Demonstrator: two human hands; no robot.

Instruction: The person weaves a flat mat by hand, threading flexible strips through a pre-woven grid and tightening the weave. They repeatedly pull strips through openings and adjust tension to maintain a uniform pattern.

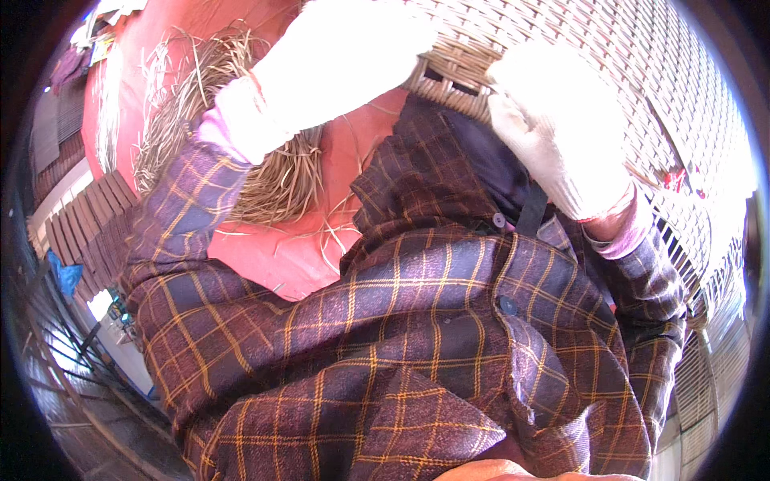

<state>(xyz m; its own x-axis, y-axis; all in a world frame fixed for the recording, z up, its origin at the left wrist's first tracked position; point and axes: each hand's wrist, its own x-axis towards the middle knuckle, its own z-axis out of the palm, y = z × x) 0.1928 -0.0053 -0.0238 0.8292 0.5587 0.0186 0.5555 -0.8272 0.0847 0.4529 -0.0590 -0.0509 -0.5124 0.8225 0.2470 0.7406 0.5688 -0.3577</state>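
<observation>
A woven wicker piece of flat brown strands fills the upper right, its near edge lying above my lap. At that edge my right hand, in a white knit glove, is closed with its fingers curled round the rim. A small dark gap in the weave shows between the two hands. My left hand, also white-gloved, rests against the wicker's left end. Glare washes out its fingers, so their pose is hidden. Beneath the left forearm lies a bundle of loose wicker strands.
Red sheeting lies under the strand bundle, on my left. Brown slatted pieces and a blue scrap are at the far left. More woven wicker with a small red item extends past my right arm.
</observation>
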